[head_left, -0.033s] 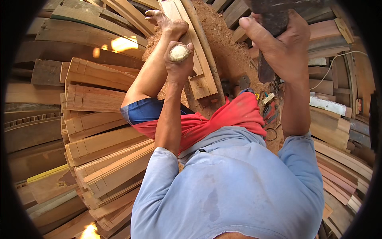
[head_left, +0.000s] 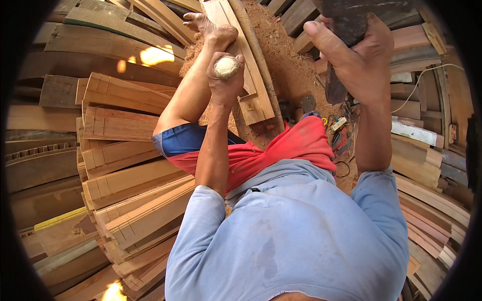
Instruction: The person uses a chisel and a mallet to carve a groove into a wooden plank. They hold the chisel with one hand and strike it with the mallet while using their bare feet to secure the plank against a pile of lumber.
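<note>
My left hand (head_left: 224,88) is closed around a tool with a round pale wooden handle end (head_left: 226,66), held upright over a light wooden frame piece (head_left: 258,100) on the ground. My bare foot (head_left: 211,27) presses on that piece just beyond the hand. My right hand (head_left: 364,57) is raised high at the upper right. It grips a dark, heavy mallet-like block (head_left: 346,17) whose top is cut off by the picture's edge.
Stacks of curved, notched wooden boards (head_left: 120,150) fill the left side. More planks (head_left: 422,165) lie at the right, with a white cable (head_left: 427,75) across them. Reddish sawdust (head_left: 286,55) covers the ground ahead. Small tools (head_left: 339,125) lie near my red shorts.
</note>
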The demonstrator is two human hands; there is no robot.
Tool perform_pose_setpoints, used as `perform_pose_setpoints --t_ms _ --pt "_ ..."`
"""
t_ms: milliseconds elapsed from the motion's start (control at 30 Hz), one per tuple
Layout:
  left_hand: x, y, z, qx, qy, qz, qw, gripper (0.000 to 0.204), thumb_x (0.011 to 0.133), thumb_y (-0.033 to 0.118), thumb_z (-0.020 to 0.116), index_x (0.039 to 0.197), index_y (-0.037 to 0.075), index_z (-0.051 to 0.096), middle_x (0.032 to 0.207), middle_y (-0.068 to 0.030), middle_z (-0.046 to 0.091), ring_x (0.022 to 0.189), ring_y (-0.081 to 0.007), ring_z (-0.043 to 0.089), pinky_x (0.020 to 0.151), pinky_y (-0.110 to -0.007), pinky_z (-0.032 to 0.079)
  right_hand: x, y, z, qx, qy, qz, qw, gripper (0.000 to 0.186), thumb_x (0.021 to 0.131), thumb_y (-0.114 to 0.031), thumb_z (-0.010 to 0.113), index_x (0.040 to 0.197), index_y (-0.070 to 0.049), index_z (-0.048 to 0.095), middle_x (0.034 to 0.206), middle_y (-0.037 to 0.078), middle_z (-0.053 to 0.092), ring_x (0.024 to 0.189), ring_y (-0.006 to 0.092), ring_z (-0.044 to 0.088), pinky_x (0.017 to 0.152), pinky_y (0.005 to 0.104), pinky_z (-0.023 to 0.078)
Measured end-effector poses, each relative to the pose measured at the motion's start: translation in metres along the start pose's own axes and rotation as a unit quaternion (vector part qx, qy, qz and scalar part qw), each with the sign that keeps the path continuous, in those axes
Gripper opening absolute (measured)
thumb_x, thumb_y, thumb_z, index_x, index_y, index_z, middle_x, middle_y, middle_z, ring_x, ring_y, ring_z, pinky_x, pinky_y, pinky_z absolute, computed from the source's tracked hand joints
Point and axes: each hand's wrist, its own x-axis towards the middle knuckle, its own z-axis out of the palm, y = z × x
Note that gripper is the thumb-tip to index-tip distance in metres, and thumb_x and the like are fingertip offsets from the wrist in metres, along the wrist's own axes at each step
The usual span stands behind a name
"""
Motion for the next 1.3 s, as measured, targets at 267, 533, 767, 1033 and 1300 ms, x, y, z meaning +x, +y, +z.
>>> perform_pose_setpoints --t_ms 267,533,767,1033,1300 --pt "-0.002 0.005 0.000 0.002 -0.003 0.009 1.000 0.019 0.091 0.009 0.077 0.093 0.003 0.059 0.072 -0.0002 0.060 0.061 -0.0083 0.058 0.056 -0.026 0.049 -0.007 0.004 -0.007 -0.014 0.016 0.032 0.999 0.021 0.085 -0.011 0.075 0.100 0.001 0.067 0.083 0.000 0.066 0.072 0.0092 0.058 0.064 0.0284 0.047" --pt "-0.025 0.013 0.003 -0.009 -0.002 0.073 0.997 0.022 0.086 0.008 0.080 0.096 0.001 0.062 0.084 -0.0080 0.069 0.077 -0.0120 0.067 0.069 -0.029 0.053 -0.035 0.051 0.018 -0.259 -0.154 0.045 0.952 0.032 0.081 -0.025 0.078 0.100 -0.001 0.067 0.082 0.020 0.071 0.076 0.0368 0.071 0.069 0.0462 0.055" --pt "-0.018 0.008 0.007 -0.006 -0.003 0.068 0.998 0.022 0.087 0.010 0.080 0.094 0.001 0.062 0.080 -0.0070 0.068 0.073 -0.0122 0.065 0.067 -0.029 0.053 -0.019 0.072 0.031 -0.311 -0.223 -0.008 0.924 0.037 0.082 -0.022 0.078 0.111 -0.003 0.063 0.084 0.021 0.070 0.082 0.0412 0.070 0.073 0.0464 0.056" --pt "-0.011 0.016 0.009 -0.024 0.002 0.061 0.998 0.022 0.088 0.010 0.080 0.092 0.001 0.061 0.075 -0.0056 0.064 0.070 -0.0086 0.060 0.065 -0.027 0.051 0.002 0.087 0.036 -0.320 -0.158 -0.042 0.933 0.036 0.085 -0.022 0.077 0.109 -0.001 0.061 0.086 0.023 0.071 0.081 0.0406 0.070 0.072 0.0448 0.056" --pt "-0.006 0.009 0.004 0.003 -0.004 0.014 1.000 0.021 0.088 0.010 0.079 0.089 0.001 0.060 0.072 -0.0040 0.063 0.069 -0.0077 0.058 0.063 -0.027 0.050 0.014 0.085 0.037 -0.233 -0.132 -0.075 0.961 0.031 0.086 -0.020 0.075 0.109 -0.001 0.065 0.081 0.020 0.069 0.074 0.0378 0.069 0.070 0.0427 0.054"
